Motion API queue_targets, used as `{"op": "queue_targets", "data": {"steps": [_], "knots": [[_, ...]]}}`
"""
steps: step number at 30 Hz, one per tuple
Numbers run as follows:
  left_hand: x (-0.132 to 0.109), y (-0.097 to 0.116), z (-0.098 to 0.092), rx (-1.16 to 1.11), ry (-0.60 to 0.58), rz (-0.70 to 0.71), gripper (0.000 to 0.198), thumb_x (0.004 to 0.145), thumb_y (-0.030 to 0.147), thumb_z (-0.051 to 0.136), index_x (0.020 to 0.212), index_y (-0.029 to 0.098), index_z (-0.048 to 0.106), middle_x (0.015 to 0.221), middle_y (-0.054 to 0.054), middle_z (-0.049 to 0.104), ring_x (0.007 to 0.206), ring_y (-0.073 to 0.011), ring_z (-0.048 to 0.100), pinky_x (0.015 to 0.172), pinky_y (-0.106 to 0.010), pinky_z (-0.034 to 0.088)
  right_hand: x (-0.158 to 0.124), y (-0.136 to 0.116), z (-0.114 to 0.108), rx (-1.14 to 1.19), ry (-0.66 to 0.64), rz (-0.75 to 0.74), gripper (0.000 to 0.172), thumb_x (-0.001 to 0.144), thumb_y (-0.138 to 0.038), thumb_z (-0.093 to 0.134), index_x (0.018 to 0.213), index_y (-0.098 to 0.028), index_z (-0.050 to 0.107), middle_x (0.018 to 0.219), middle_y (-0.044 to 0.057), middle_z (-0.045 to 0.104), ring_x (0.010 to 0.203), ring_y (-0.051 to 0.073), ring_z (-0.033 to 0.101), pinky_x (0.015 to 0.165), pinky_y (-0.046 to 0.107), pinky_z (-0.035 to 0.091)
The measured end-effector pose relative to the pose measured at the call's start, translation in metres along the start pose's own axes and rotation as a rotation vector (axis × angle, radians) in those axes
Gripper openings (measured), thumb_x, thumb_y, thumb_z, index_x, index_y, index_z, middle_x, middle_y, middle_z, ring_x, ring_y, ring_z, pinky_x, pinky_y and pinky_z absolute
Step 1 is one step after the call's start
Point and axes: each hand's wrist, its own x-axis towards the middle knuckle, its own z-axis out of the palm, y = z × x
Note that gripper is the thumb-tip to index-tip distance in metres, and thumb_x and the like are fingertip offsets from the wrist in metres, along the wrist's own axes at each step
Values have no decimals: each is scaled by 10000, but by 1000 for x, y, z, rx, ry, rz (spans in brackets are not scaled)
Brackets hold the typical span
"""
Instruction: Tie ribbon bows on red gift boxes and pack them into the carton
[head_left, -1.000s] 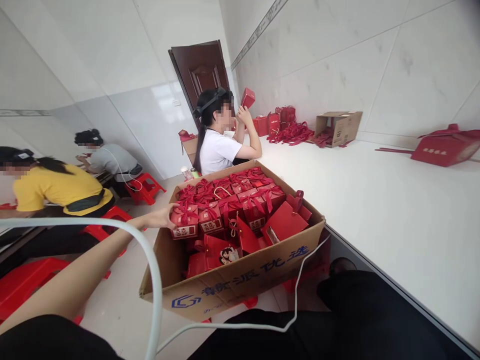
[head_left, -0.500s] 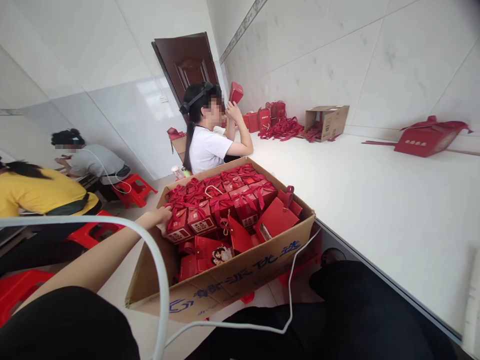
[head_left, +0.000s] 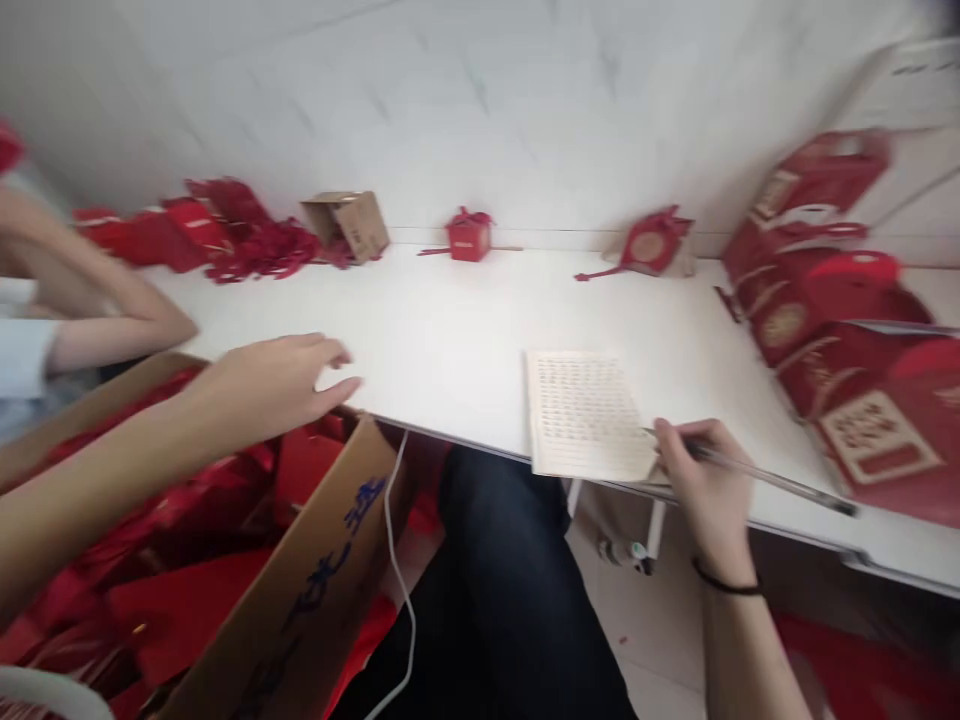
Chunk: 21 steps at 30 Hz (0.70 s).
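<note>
- Here, head view: right hand (head_left: 709, 490) at the near edge of the white surface (head_left: 450, 330), fingers closed round a pen (head_left: 772, 478) whose tip meets the lower right corner of a lined sheet of paper (head_left: 585, 412).
- Paper lying flat on the surface, its near edge just overhanging the rim.
- Black band round the right wrist.
- Left hand (head_left: 277, 385) stretched above the big cardboard box (head_left: 300, 600), fingers loosely spread and holding nothing, tips over the box's far corner next to the surface edge.
- Box packed with red gift boxes (head_left: 172, 560), blurred; blue print on its side, white cable (head_left: 397, 580) hanging down beside it.
- Further along the surface by the wall: small cardboard carton (head_left: 349, 222) on its side, heap of red ribbons (head_left: 255, 245) left of it, single small red box (head_left: 469, 237), flat red piece (head_left: 652, 245).
- Stack of larger red boxes (head_left: 832, 330) on the right, near the pen.
- Another person's arm (head_left: 105, 300) at far left, resting on the surface.
- Dark trousers below, between box and right arm.
</note>
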Motion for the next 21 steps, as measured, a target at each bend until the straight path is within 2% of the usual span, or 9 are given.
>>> {"op": "queue_targets", "data": {"steps": [1,3,5,7,9,11,14,18,21], "knots": [[20,33,19,39,-134,250,217,665,416,617,768,226,636,807,19,644,838,-205,587,836,-336,403,1,0,2,0,-15,-2,308,705,-440,669,617,-201,496,547,14,563,460,146,502,502,291,384],[52,99,60,-12,-299,598,191,764,360,524,766,200,628,760,2,648,717,-167,581,737,-293,423,2,-3,3,-4,-20,1,345,738,-440,646,590,-194,454,521,-5,552,441,129,495,490,262,381],[74,157,102,-81,-238,899,144,772,271,521,746,167,618,774,-33,646,778,-181,572,760,-291,418,2,-7,2,-12,25,-2,359,759,-415,628,563,-191,426,498,-17,533,445,122,498,487,241,381],[87,202,140,-127,-90,1044,131,783,214,508,735,150,612,816,-66,640,870,-210,550,816,-322,403,0,-15,2,-21,125,-42,356,778,-385,607,547,-192,415,479,-28,507,450,116,492,491,230,383],[94,232,172,-265,-50,1003,163,813,194,474,724,145,601,787,-63,635,828,-191,542,806,-313,410,-3,-23,5,-28,199,-109,351,797,-358,589,539,-192,418,470,-35,490,453,112,480,500,227,383],[97,246,195,-394,-44,936,181,829,181,452,720,149,592,746,-50,627,783,-175,528,781,-301,420,-4,-29,14,-36,164,-153,352,814,-344,571,534,-193,420,472,-36,482,457,110,465,502,229,375],[100,247,215,-478,-47,948,165,822,183,467,714,162,589,714,-36,619,776,-176,505,783,-309,416,-4,-27,28,-78,16,-105,362,813,-318,536,509,-199,380,453,-46,424,443,105,416,471,229,331],[102,242,223,-489,-80,995,165,815,192,470,701,164,586,703,-33,616,772,-184,487,781,-326,403,-3,-19,34,-138,-63,20,343,784,-256,493,511,-202,292,441,-63,331,437,89,321,448,222,266],[103,244,224,-490,-108,985,164,808,192,469,694,160,583,696,-36,615,769,-190,477,762,-330,399,-3,-18,32,-174,-78,45,342,773,-240,488,520,-200,262,448,-66,298,447,85,282,449,221,251]]}}
